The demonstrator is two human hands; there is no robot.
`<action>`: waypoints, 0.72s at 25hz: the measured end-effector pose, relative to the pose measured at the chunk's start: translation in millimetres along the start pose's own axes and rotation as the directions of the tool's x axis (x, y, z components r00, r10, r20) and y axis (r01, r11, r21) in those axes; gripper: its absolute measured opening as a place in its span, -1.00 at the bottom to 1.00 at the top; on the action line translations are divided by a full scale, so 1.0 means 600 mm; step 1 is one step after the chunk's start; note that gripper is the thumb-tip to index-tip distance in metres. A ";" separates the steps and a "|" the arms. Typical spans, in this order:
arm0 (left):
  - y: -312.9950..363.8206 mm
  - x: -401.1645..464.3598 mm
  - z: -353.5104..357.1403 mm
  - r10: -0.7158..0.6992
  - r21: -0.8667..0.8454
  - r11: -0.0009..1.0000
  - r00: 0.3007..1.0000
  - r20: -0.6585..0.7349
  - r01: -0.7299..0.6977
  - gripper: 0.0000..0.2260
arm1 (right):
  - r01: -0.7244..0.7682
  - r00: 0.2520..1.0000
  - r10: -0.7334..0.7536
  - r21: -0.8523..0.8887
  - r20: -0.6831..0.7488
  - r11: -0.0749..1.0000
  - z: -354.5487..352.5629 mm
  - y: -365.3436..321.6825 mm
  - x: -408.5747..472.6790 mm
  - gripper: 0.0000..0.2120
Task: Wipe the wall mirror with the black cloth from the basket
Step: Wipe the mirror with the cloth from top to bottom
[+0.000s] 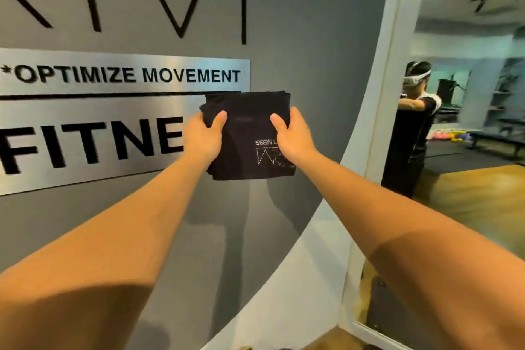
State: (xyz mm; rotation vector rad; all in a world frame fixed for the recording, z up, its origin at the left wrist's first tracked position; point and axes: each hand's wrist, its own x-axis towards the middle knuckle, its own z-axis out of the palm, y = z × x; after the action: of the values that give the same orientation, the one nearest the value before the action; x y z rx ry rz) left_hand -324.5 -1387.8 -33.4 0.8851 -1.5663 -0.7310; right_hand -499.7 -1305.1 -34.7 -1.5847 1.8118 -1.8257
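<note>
A folded black cloth (pixel 248 128) with white upside-down lettering is held up at arm's length in front of the grey wall. My left hand (pixel 203 136) grips its left edge, thumb on the front. My right hand (pixel 294 136) grips its right edge the same way. The wall mirror (pixel 468 179) stands to the right, its white frame running down beside my right arm. It reflects a person with arms raised and a gym room. The cloth is left of the mirror and apart from it. No basket is in view.
A grey wall (pixel 312 51) carries a brushed-metal sign (pixel 113 128) with black letters, directly behind the cloth. A white curved band (pixel 312 264) runs down the wall to the floor. Wooden floor (pixel 335 341) shows at the bottom.
</note>
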 end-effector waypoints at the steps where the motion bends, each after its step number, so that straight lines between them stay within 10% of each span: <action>1: 0.021 -0.002 0.025 0.027 -0.022 0.999 0.999 0.030 -0.027 -0.62 | 0.000 0.999 0.000 -0.011 -0.033 1.000 -0.036 -0.001 -0.002 -0.71; 18: 0.315 -0.073 0.695 0.262 -0.348 0.926 0.913 0.313 -0.146 -0.70 | -0.057 0.936 -0.058 -0.312 -0.348 0.948 -0.702 0.169 0.088 -0.70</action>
State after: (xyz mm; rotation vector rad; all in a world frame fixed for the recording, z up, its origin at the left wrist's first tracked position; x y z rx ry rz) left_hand -760.6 -1256.0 31.9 0.3503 -1.7603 -0.9948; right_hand -875.5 -1092.4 26.7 -1.4089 2.3681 -2.0065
